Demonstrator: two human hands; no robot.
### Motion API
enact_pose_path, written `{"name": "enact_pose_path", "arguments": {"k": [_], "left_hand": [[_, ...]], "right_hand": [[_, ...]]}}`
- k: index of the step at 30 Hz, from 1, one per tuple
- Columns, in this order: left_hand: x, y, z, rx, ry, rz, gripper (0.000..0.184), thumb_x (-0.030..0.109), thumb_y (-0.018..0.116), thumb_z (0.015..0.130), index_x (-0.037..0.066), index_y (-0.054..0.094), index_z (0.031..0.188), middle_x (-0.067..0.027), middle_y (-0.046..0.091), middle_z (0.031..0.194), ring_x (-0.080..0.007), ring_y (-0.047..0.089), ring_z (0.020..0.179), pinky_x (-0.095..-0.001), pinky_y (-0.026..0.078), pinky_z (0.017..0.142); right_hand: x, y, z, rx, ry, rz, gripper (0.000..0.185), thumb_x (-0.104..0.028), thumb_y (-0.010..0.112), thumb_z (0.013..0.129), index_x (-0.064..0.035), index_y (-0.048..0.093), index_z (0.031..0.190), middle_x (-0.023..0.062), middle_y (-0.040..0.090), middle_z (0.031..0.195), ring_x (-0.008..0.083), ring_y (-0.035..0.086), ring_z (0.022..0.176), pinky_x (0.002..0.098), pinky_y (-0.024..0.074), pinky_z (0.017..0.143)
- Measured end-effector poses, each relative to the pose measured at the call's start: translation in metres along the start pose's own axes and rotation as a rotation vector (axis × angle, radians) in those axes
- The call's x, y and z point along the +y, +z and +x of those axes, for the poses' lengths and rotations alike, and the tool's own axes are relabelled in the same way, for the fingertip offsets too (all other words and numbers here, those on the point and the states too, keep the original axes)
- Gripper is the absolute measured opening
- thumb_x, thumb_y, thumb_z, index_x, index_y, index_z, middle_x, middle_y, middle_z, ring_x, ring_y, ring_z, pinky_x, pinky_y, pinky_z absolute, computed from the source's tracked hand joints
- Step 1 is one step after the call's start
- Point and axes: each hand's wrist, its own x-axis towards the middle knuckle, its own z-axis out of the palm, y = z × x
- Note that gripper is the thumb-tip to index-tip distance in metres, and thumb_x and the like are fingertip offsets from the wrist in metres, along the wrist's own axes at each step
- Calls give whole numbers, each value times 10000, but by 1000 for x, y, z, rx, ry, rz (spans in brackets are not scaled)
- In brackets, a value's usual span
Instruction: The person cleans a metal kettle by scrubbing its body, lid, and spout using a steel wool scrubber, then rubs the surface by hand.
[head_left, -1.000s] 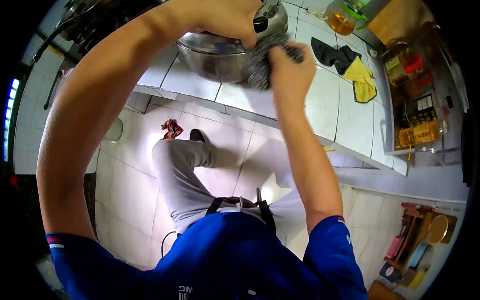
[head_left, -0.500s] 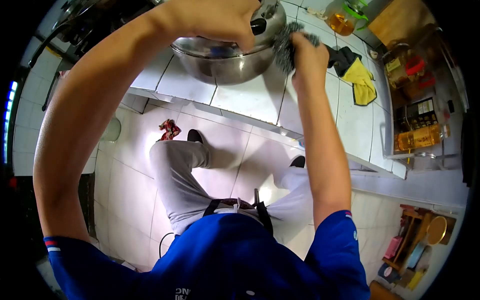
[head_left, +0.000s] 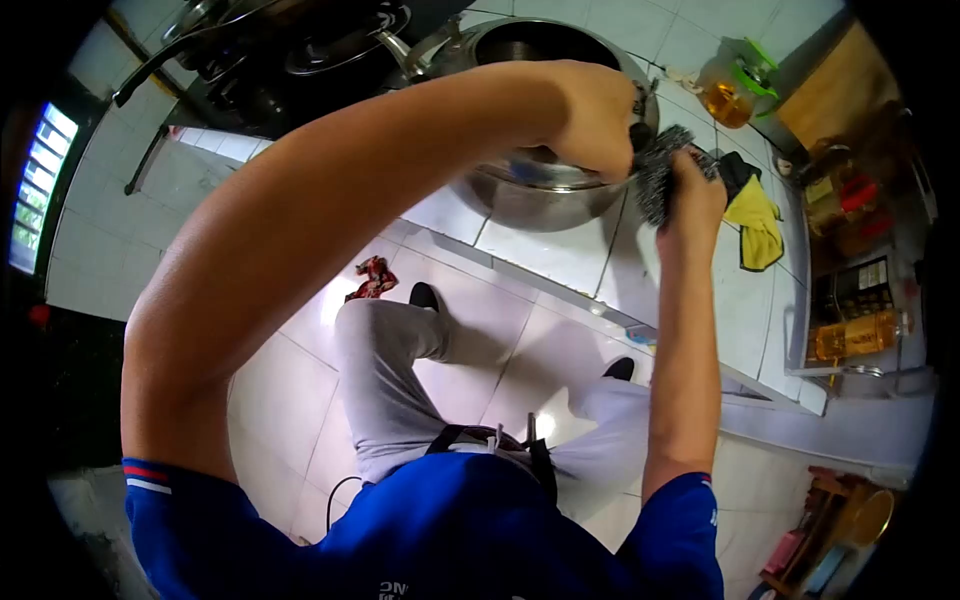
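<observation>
A large stainless steel pot (head_left: pixel 545 205) with a metal handle (head_left: pixel 405 55) at its far left stands on the tiled counter. Across its near side reaches my left arm. My left hand (head_left: pixel 597 122) is closed at the pot's right rim, and a dark handle end shows beside the fist. Just to the right, my right hand (head_left: pixel 695 200) grips a grey steel wool scrubber (head_left: pixel 658 178), held close against that dark end. Whether the wool touches it I cannot tell. My left forearm hides part of the pot's rim and opening.
Right of my right hand lies a yellow and black cloth (head_left: pixel 755 225). Behind it stands a green-lidded jug of amber liquid (head_left: pixel 728 103). A stove (head_left: pixel 290 75) with a pan is at the back left. Bottles (head_left: pixel 855 338) fill a rack at right; a red patterned cloth (head_left: pixel 372 277) is on the floor.
The view has shifted, so the scene sits lower and further right. My hands and the pot have moved right relative to the counter. The pot's dark opening now shows more.
</observation>
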Motion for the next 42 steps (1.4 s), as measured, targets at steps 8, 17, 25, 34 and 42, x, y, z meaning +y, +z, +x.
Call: {"name": "enact_pose_path", "arguments": {"k": [8, 17, 25, 34, 42], "left_hand": [[2, -2, -5, 24, 39, -39, 280, 192, 714, 659, -72, 620, 649, -217, 620, 666, -333, 649, 654, -410, 500, 624], [5, 3, -8, 45, 49, 1, 267, 213, 728, 638, -40, 641, 631, -193, 636, 664, -328, 652, 655, -407, 501, 625], [-2, 3, -4, 50, 6, -38, 458, 257, 744, 645, -87, 624, 923, -254, 680, 906, -352, 685, 853, -421, 528, 743], [15, -12, -17, 69, 9, 11, 328, 159, 667, 696, -95, 689, 903, -286, 696, 893, -349, 705, 885, -405, 536, 758], [9, -17, -18, -24, 35, -85, 303, 144, 650, 683, -113, 664, 843, -268, 681, 784, -311, 701, 763, -401, 521, 664]], "right_hand": [[6, -14, 22, -59, -4, -4, 189, -9, 657, 806, 16, 600, 984, 57, 632, 832, 128, 599, 724, 270, 485, 660], [3, -19, 33, -136, 57, -58, 130, -84, 638, 830, -5, 626, 933, 55, 633, 844, 148, 581, 716, 302, 466, 638], [9, -9, 16, -40, -11, 50, 135, -23, 660, 770, -5, 607, 893, 65, 619, 816, 156, 606, 712, 283, 493, 648], [-1, 6, 2, -72, -5, 116, 104, 31, 639, 786, 21, 636, 890, 96, 654, 788, 172, 636, 699, 309, 525, 624], [5, 5, -2, -38, -12, 121, 126, -31, 658, 801, 13, 629, 916, 95, 663, 831, 175, 638, 729, 322, 531, 664]]}}
